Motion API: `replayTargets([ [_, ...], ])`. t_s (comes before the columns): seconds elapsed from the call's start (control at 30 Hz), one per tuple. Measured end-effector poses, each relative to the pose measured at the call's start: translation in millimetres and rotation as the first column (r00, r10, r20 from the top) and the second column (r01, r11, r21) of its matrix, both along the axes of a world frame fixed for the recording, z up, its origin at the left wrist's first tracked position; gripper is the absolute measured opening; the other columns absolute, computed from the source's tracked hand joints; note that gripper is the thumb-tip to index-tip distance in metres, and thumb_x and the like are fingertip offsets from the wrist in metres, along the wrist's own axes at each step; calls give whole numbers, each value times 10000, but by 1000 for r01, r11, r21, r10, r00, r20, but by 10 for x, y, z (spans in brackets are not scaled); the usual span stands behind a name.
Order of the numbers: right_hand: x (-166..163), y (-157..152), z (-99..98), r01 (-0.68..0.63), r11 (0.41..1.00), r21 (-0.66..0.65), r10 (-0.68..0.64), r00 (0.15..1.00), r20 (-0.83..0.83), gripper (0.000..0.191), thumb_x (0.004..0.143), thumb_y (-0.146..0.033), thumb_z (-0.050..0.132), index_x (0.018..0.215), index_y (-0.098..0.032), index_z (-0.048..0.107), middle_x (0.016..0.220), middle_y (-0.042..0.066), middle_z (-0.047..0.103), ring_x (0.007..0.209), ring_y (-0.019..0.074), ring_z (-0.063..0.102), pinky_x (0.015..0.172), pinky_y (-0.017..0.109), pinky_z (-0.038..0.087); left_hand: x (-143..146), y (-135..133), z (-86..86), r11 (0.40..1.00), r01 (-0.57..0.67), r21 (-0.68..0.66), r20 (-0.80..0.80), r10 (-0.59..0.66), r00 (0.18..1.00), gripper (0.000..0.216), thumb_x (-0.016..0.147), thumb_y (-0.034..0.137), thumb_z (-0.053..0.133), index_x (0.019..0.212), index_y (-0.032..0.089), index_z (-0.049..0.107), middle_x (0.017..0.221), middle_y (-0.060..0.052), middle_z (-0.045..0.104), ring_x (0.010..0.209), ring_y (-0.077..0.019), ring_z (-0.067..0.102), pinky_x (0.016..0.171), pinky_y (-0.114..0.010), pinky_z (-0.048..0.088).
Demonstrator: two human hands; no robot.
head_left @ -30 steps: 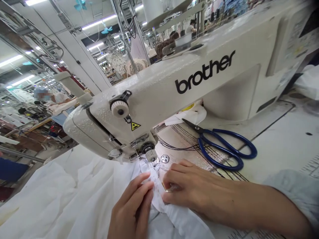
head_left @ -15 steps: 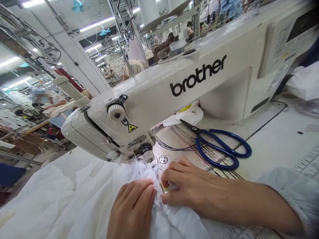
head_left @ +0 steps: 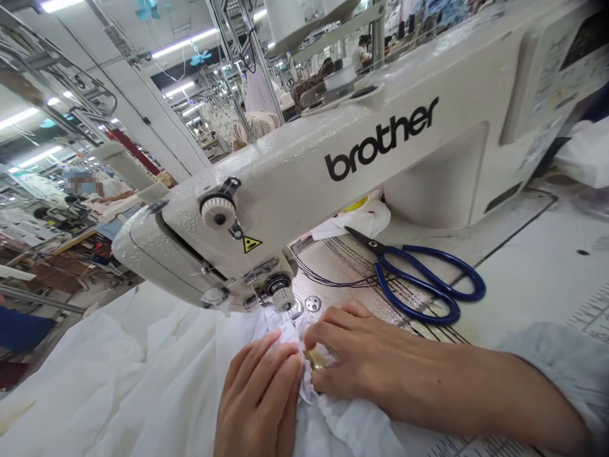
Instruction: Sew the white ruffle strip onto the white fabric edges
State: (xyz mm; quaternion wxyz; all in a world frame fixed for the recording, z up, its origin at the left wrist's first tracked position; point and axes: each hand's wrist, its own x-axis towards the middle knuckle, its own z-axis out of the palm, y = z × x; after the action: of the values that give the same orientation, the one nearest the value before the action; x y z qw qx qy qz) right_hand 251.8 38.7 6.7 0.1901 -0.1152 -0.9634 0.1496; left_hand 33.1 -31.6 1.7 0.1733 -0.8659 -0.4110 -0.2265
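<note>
White fabric (head_left: pixel 157 374) lies under the needle area of a sewing machine (head_left: pixel 285 171) and spreads over the table to the left. My left hand (head_left: pixel 261 393) rests on this cloth just in front of the presser foot (head_left: pixel 294 322), fingers stretched out and lying flat. Beside it, my right hand (head_left: pixel 352 352) has curled fingers, thumb and forefinger closed on the gathered edge of the fabric. A small gold-coloured piece (head_left: pixel 314 360) shows between thumb and fingers; what it is I cannot make out.
Blue-handled scissors (head_left: pixel 419 276) lie on the machine bed right of the needle, over dark drawn lines. A white bundle with a yellow patch (head_left: pixel 368 216) sits under the machine arm. More white material (head_left: pixel 585 155) is at the far right. Farther left, a person (head_left: pixel 111 188) sits at another workplace.
My left hand has shifted slightly right, and its fingertips have spread and moved a little toward the presser foot. The right hand stays nearly in place at the fabric edge.
</note>
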Motion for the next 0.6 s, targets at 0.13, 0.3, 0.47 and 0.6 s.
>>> replayTargets([
  [0.13, 0, 3, -23, -25, 1000, -9, 24, 1000, -16, 151, 1023, -169, 458, 1027, -199, 605, 1239, 21, 539, 1106, 191, 448, 964, 369, 343, -12, -16, -24, 999, -29, 20, 18, 28, 999, 227, 819, 26, 541, 986, 149, 634, 987, -65, 739, 1125, -202, 619, 1020, -335, 423],
  [0.3, 16, -2, -44, -51, 998, -44, 50, 998, -28, 147, 1014, -130, 465, 1079, -198, 578, 1171, 7, 585, 1114, 158, 469, 986, 345, 335, -23, -44, -10, 996, -77, -35, -30, 76, 997, 219, 860, 77, 507, 1021, 188, 606, 994, -41, 728, 1111, -163, 626, 1036, -291, 414],
  [0.47, -1, 9, -29, -45, 999, -19, 45, 999, 17, 127, 1017, -140, 461, 1059, -197, 567, 1130, 9, 594, 1067, 173, 490, 942, 366, 338, -21, -48, 1, 990, -133, -58, -69, 129, 989, 211, 891, 118, 463, 1041, 206, 582, 1132, -71, 678, 1073, -150, 636, 948, -267, 495],
  [0.6, -81, 80, -28, -15, 999, 41, 13, 999, 41, 103, 1015, -152, 468, 1022, -184, 566, 1094, 17, 608, 1002, 196, 508, 865, 379, 352, -25, 11, -12, 982, -158, -102, -23, 156, 987, 215, 892, 116, 457, 1051, 204, 573, 1145, -89, 643, 1072, -170, 628, 906, -295, 536],
])
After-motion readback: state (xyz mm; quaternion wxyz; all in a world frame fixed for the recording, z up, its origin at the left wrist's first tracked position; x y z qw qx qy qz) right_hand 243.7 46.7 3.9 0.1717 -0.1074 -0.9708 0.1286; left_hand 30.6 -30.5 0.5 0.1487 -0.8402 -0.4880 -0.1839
